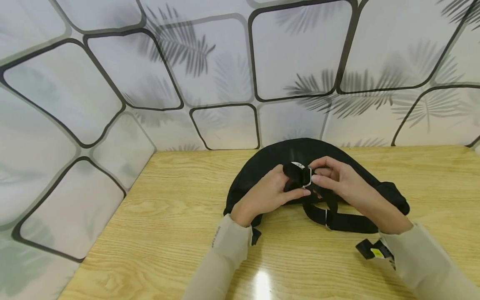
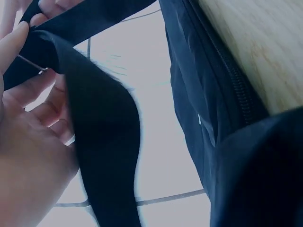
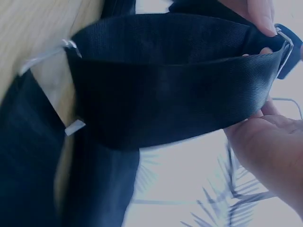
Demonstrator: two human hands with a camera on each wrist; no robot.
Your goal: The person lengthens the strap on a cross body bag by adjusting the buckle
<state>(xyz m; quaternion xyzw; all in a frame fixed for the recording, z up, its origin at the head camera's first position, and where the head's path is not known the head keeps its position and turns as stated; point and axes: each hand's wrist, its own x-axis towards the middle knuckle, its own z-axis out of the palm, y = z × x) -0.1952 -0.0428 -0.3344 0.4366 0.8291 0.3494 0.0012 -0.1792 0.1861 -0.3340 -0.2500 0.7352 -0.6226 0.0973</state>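
A black curved bag [image 1: 300, 152] lies on the wooden table near its back edge. Above its lower edge, my left hand [image 1: 264, 191] holds a folded stretch of black webbing strap [image 2: 102, 127]. My right hand [image 1: 346, 183] pinches the strap beside a silver slide buckle [image 1: 311, 177], thumb and forefinger at the metal frame. In the right wrist view the strap forms a wide loop [image 3: 175, 101] between the buckle and a second metal piece [image 3: 71, 46]. Part of the strap between the hands is hidden by the fingers.
More strap [image 1: 354, 223] with a metal ring [image 1: 327, 218] trails below the right hand. A zipper [image 2: 239, 90] runs along the bag. Behind the table [image 1: 168, 208] stands a patterned cloth backdrop [image 1: 225, 125]. A small black piece with a yellow patch [image 1: 376, 252] is by the right cuff.
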